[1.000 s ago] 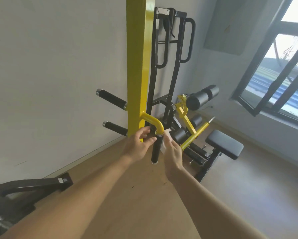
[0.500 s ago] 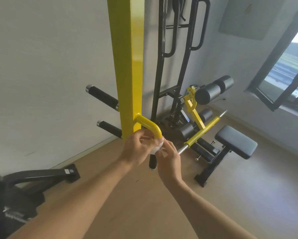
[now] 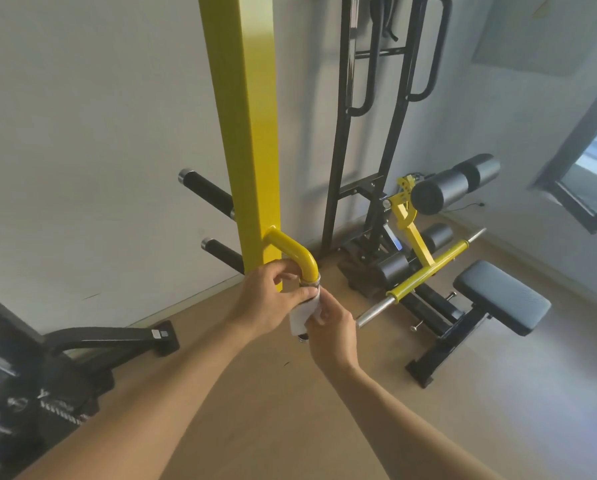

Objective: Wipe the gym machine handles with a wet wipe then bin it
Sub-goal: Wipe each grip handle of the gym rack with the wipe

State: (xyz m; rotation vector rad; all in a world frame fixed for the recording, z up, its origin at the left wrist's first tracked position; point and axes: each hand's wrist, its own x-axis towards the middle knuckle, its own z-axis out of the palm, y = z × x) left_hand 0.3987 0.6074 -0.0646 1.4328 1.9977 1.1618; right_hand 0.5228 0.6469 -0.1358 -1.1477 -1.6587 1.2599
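Hands (image 3: 266, 303) cupped around wipe-wrapped handle (image 3: 302, 315)

White wipe (image 3: 302, 315), yellow post (image 3: 245, 133).

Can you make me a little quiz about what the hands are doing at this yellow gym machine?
1. True or false: the wet wipe is wrapped round the handle that hangs from the yellow bent bar.
2. Which hands touch the wipe? A) only the left hand B) only the right hand C) both
3. Fill in: the padded seat is coloured ____.

Key:
1. True. The white wipe covers most of the grip, with only the metal ends showing.
2. C. Both hands close on it.
3. Black.
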